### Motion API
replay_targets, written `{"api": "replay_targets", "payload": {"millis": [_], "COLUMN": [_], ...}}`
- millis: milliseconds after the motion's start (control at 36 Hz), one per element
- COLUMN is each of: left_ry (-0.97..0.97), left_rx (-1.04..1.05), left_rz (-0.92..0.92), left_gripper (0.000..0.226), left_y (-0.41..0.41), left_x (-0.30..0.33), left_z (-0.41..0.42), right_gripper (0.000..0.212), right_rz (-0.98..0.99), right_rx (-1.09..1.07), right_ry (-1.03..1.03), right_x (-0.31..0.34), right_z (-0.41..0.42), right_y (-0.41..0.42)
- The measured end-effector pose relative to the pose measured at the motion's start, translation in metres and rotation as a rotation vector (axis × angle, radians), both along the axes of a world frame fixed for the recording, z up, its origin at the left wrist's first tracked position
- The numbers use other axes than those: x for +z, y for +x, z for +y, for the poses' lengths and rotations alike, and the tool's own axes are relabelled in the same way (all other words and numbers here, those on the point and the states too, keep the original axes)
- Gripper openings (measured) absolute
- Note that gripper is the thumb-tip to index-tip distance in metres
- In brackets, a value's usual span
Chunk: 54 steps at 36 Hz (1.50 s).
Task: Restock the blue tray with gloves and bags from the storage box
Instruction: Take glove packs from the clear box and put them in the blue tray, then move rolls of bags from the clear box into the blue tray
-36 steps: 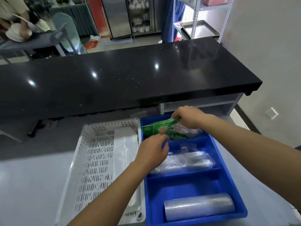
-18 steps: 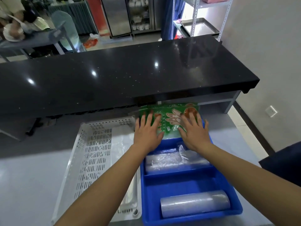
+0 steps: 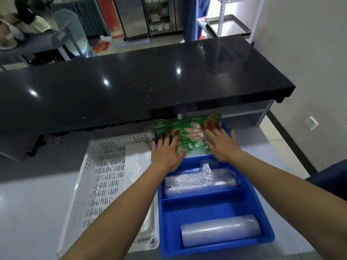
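Green glove packet lies under flat fingers (both hands).

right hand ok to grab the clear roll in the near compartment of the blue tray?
Probably yes. The right hand lies flat on the green glove pack at the far end; the roll lies uncovered in the blue tray, nothing between.

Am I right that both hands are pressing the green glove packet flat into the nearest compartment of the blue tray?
Not quite: the head view shows the left hand and right hand pressing the green glove packet into the farthest compartment of the blue tray.
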State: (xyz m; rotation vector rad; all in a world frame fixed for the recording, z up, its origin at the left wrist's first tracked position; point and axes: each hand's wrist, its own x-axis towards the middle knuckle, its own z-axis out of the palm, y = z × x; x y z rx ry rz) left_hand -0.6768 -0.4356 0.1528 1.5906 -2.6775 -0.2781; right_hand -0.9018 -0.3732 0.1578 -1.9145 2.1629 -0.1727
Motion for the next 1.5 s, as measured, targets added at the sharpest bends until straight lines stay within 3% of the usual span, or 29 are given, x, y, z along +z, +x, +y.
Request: {"api": "replay_targets", "payload": {"millis": [361, 611, 806, 944, 1139, 1361, 1500], "left_ry": [-0.029, 0.044, -0.004, 0.067, 0.161, 0.151, 0.247], "left_rx": [-0.029, 0.031, 0.054, 0.083, 0.219, 0.241, 0.328], "left_rz": [-0.063, 0.069, 0.122, 0.111, 0.251, 0.317, 0.241], "left_gripper": [0.072, 0.072, 0.069, 0.071, 0.068, 0.065, 0.069], "left_y": [0.007, 0.017, 0.036, 0.049, 0.077, 0.140, 0.195], "left_x": [0.017, 0.033, 0.039, 0.042, 0.054, 0.056, 0.039], "left_z": [0.006, 0.028, 0.090, 0.136, 0.201, 0.294, 0.350], "right_gripper": [0.063, 0.066, 0.063, 0.055, 0.044, 0.046, 0.046], "right_rz": [-0.046, -0.125, -0.344, -0.493, -0.662, -0.570, -0.491], "right_rx": [-0.025, -0.032, -0.038, -0.043, -0.013, 0.195, 0.269], "right_ry": [-0.016, -0.055, -0.055, -0.019, -0.055, -0.004, 0.035], "right_x": [0.018, 0.023, 0.026, 0.031, 0.045, 0.045, 0.043], "right_z": [0.010, 0.048, 0.093, 0.127, 0.180, 0.248, 0.284], "right_y": [0.001, 0.013, 0.044, 0.045, 0.066, 0.139, 0.198]}}
